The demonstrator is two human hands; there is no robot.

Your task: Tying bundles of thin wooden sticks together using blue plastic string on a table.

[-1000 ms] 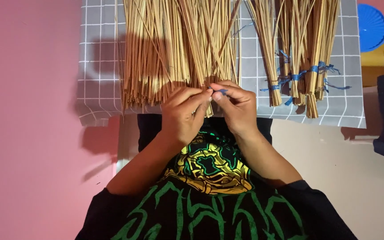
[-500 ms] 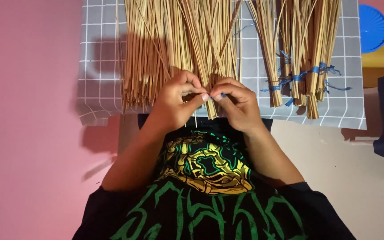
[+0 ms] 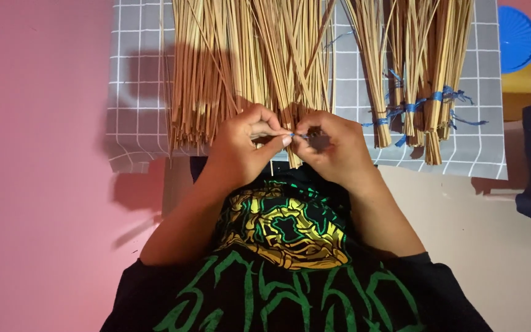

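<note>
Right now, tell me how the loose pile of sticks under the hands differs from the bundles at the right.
The loose pile is wide and fanned out, with some sticks crossing; the tied bundles are narrow and gathered. Blue string binds the tied bundles; the loose pile shows only a bit of blue string pinched between the left hand and right hand. Both are tan sticks on the grey checked cloth.

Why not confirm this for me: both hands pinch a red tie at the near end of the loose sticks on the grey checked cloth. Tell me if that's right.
Not quite: the tie is blue, not red, as the head view shows. The left hand and right hand do pinch it at the near end of the loose sticks on the grey checked cloth.
</note>
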